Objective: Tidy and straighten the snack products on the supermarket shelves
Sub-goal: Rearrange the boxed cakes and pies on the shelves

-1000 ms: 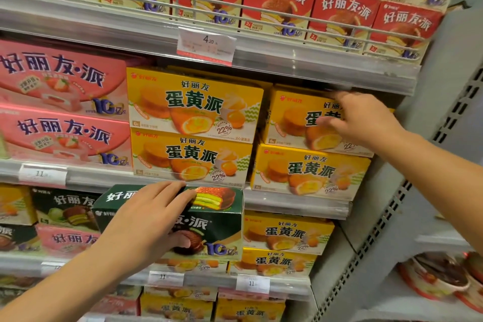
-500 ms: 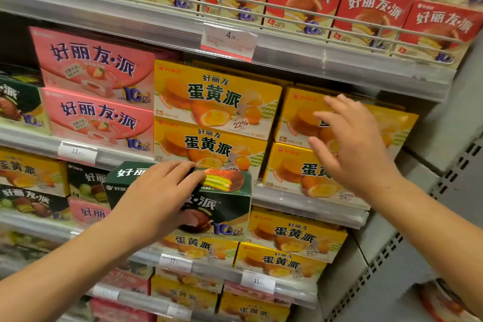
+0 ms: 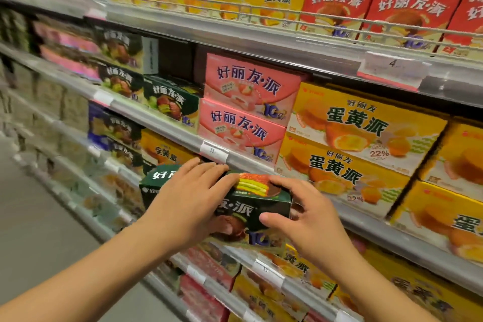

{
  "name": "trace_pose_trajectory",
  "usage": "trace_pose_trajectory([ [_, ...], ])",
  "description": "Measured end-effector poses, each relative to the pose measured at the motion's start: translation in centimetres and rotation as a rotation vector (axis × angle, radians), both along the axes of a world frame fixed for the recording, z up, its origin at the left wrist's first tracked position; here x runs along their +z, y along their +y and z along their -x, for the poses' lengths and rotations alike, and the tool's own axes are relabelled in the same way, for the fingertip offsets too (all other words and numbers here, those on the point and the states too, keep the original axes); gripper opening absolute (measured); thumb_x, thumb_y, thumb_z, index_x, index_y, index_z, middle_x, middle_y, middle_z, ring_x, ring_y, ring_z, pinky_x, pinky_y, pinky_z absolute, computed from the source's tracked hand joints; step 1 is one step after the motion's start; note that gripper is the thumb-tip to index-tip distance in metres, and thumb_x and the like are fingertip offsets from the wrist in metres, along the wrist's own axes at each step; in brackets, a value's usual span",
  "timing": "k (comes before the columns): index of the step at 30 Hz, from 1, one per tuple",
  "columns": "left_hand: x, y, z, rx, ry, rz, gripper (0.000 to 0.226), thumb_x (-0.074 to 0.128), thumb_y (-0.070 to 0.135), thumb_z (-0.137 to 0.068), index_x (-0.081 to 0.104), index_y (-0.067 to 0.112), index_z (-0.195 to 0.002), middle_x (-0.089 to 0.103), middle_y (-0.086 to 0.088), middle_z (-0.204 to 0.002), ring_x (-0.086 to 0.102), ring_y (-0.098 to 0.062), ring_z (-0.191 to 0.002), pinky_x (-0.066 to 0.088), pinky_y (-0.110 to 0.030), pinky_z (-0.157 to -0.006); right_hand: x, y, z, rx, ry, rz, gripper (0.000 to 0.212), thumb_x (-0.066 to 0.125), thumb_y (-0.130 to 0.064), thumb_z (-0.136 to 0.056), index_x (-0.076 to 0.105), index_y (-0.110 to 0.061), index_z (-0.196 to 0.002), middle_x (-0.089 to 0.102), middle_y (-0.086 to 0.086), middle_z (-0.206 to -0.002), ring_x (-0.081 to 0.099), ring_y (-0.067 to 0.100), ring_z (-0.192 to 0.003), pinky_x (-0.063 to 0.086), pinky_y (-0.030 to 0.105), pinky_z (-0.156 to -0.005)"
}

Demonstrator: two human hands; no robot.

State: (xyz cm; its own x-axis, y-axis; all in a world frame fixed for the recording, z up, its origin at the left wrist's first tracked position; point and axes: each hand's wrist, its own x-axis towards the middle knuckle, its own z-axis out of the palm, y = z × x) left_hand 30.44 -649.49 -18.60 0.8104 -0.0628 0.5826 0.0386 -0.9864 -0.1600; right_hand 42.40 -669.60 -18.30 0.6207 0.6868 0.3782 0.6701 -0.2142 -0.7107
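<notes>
A dark green pie box (image 3: 251,198) sits out in front of the lower shelf, tilted slightly. My left hand (image 3: 188,201) lies over its left and top side, thumb under the front face. My right hand (image 3: 300,214) grips its right end, thumb on the front and fingers round the top corner. Two pink strawberry pie boxes (image 3: 248,110) are stacked on the shelf just above. Yellow egg-yolk pie boxes (image 3: 360,138) are stacked to their right.
More dark green boxes (image 3: 167,99) stand left of the pink ones, with a dark gap (image 3: 177,57) above them. Red pie boxes (image 3: 407,15) fill the wire-railed top shelf. Price tags (image 3: 214,151) line the shelf edges. The aisle floor (image 3: 39,217) runs along the left.
My right hand left the yellow boxes and came down onto the right end of the green box. The view swung left along the shelves. My left hand stayed on the box.
</notes>
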Motion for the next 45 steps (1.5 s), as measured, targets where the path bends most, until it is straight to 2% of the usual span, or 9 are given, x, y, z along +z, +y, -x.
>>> trace_pose_trajectory([
  [6, -3.0, 11.3, 8.0, 0.273, -0.362, 0.558, 0.115, 0.063, 0.075, -0.065, 0.021, 0.007, -0.148, 0.024, -0.02, -0.154, 0.019, -0.032, -0.144, 0.017, -0.046, -0.116, -0.9, 10.0, 2.7, 0.014, 0.173, -0.088, 0.056, 0.081, -0.048, -0.06, 0.061, -0.055, -0.113, 0.063, -0.024, -0.114, 0.064, 0.011, -0.106, 0.057, 0.04, -0.082],
  [9, -4.3, 16.4, 11.1, 0.287, -0.346, 1.104, 0.126, 0.076, 0.068, -0.047, 0.02, 0.023, -0.15, 0.04, 0.012, -0.143, 0.037, -0.003, -0.129, 0.031, -0.029, -0.107, -1.5, 14.9, 4.4, 0.002, 0.232, -0.105, 0.056, 0.083, -0.04, -0.061, 0.064, -0.053, -0.111, 0.066, -0.016, -0.117, 0.064, 0.021, -0.107, 0.055, 0.046, -0.086],
  [11, -5.5, 19.1, 11.9, 0.265, -0.29, 1.199, 0.094, 0.079, 0.06, -0.048, 0.044, 0.038, -0.133, 0.058, 0.032, -0.116, 0.055, 0.011, -0.103, 0.043, -0.018, -0.084, -1.7, 17.1, 5.1, -0.008, 0.257, -0.102, 0.058, 0.084, -0.042, -0.06, 0.063, -0.053, -0.112, 0.065, -0.014, -0.12, 0.063, 0.022, -0.108, 0.054, 0.046, -0.087],
  [14, -6.4, 22.5, 12.6, 0.264, -0.287, 1.233, 0.056, 0.087, 0.042, -0.059, 0.052, 0.05, -0.103, 0.061, 0.04, -0.093, 0.056, 0.019, -0.088, 0.04, -0.012, -0.067, -2.2, 20.3, 5.8, -0.037, 0.231, -0.083, 0.062, 0.082, -0.05, -0.057, 0.06, -0.055, -0.115, 0.065, -0.016, -0.12, 0.064, 0.017, -0.107, 0.054, 0.043, -0.089],
  [19, -5.8, 27.1, 10.5, 0.239, -0.259, 1.273, 0.053, 0.085, 0.043, -0.063, 0.049, 0.058, -0.098, 0.063, 0.034, -0.092, 0.055, 0.017, -0.086, 0.04, -0.015, -0.067, -1.9, 24.4, 5.2, -0.097, 0.225, -0.137, 0.063, 0.084, -0.052, -0.057, 0.059, -0.057, -0.114, 0.066, -0.019, -0.118, 0.065, 0.009, -0.104, 0.054, 0.037, -0.087],
  [23, -4.3, 30.8, 6.5, 0.164, -0.221, 1.216, 0.049, 0.085, 0.04, -0.064, 0.05, 0.052, -0.096, 0.06, 0.042, -0.089, 0.053, 0.023, -0.084, 0.039, -0.016, -0.065, -1.4, 27.0, 3.2, -0.138, 0.248, -0.248, 0.064, 0.089, -0.024, -0.063, 0.06, -0.048, -0.114, 0.065, -0.035, -0.103, 0.064, -0.011, -0.091, 0.05, 0.006, -0.067],
  [30, -1.5, 37.2, -0.7, 0.115, -0.271, 1.261, 0.073, 0.081, 0.055, -0.044, 0.052, 0.048, -0.11, 0.064, 0.027, -0.095, 0.056, 0.008, -0.09, 0.041, -0.021, -0.07, -0.3, 32.5, -1.5, -0.248, 0.3, -0.379, 0.08, 0.088, -0.041, -0.043, 0.059, -0.034, -0.116, 0.069, -0.024, -0.106, 0.065, -0.004, -0.097, 0.055, 0.016, -0.074],
  [35, 2.4, 40.5, -4.3, 0.018, -0.315, 1.194, 0.056, 0.075, 0.061, -0.041, 0.051, 0.061, -0.091, 0.056, 0.048, -0.086, 0.052, 0.024, -0.08, 0.035, -0.017, -0.064, 2.8, 35.2, -2.9, -0.332, 0.182, -0.448, 0.073, 0.086, -0.043, -0.044, 0.064, -0.037, -0.113, 0.067, -0.014, -0.114, 0.066, -0.003, -0.097, 0.052, 0.008, -0.071],
  [45, 6.6, 44.7, -10.9, -0.384, -0.23, 1.037, 0.052, 0.071, 0.065, -0.053, 0.051, 0.044, -0.097, 0.059, 0.031, -0.098, 0.053, 0.014, -0.09, 0.038, -0.018, -0.068, 9.6, 37.0, -3.1, -0.685, -0.219, -0.33, 0.075, 0.075, -0.054, -0.056, 0.054, -0.043, -0.127, 0.064, -0.021, -0.101, 0.06, -0.01, -0.087, 0.045, 0.007, -0.076],
])
